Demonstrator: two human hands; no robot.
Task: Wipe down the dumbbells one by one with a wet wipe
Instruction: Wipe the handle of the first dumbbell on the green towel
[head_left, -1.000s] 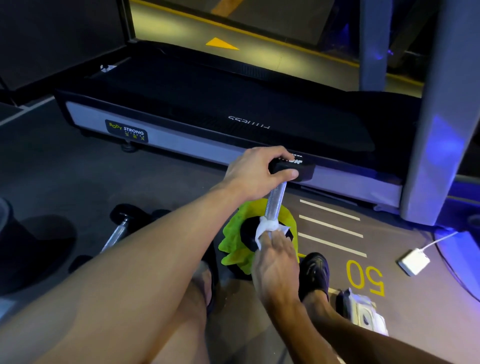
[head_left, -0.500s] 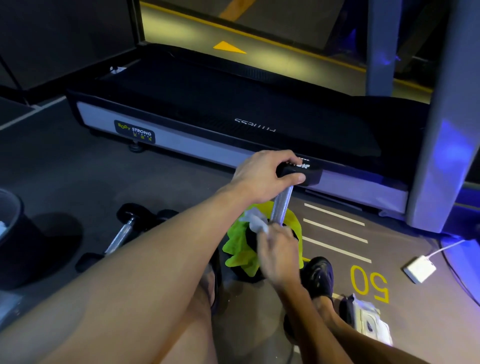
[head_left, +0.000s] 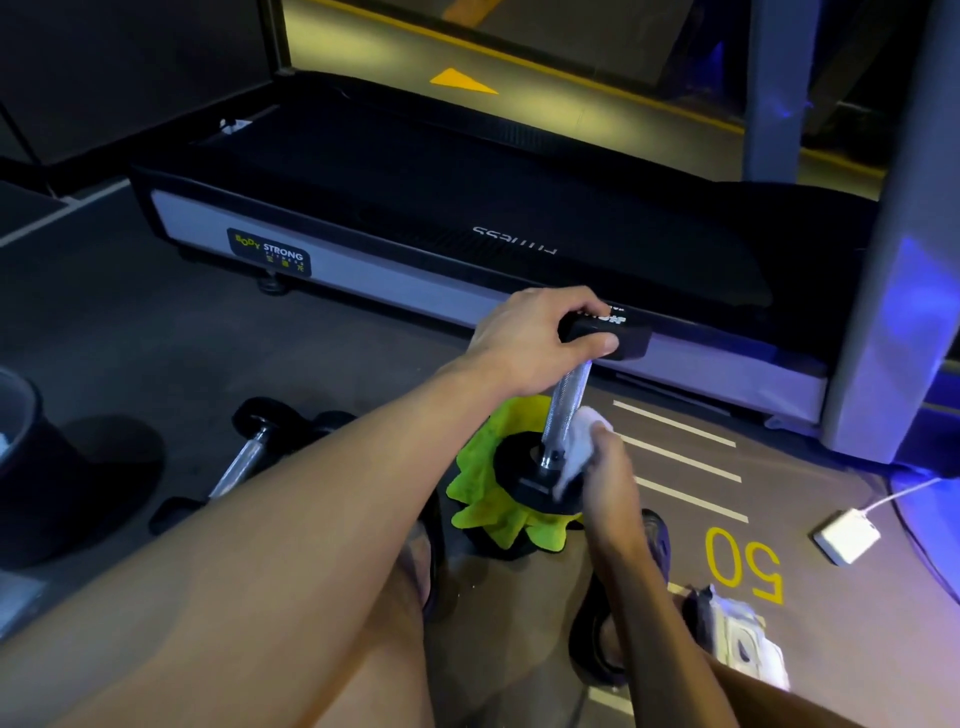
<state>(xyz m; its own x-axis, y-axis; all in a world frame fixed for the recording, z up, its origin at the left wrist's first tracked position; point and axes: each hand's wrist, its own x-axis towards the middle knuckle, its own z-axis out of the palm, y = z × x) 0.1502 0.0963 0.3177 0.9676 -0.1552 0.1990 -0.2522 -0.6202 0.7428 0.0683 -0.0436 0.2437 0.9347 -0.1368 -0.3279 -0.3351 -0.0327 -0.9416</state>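
Wipe (head_left: 579, 441), pinched in the right hand (head_left: 605, 480), has swung from the left of the upright dumbbell (head_left: 563, 415) on the green cloth (head_left: 483, 483) to its right, so the lower handle looks nearly done, while the left hand (head_left: 530, 338) grips its top head.

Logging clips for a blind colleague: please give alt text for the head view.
A left hand grips the top end of a dumbbell stood upright on a green cloth, while the right hand presses a white wet wipe against its chrome handle. Another dumbbell lies left, before a treadmill.
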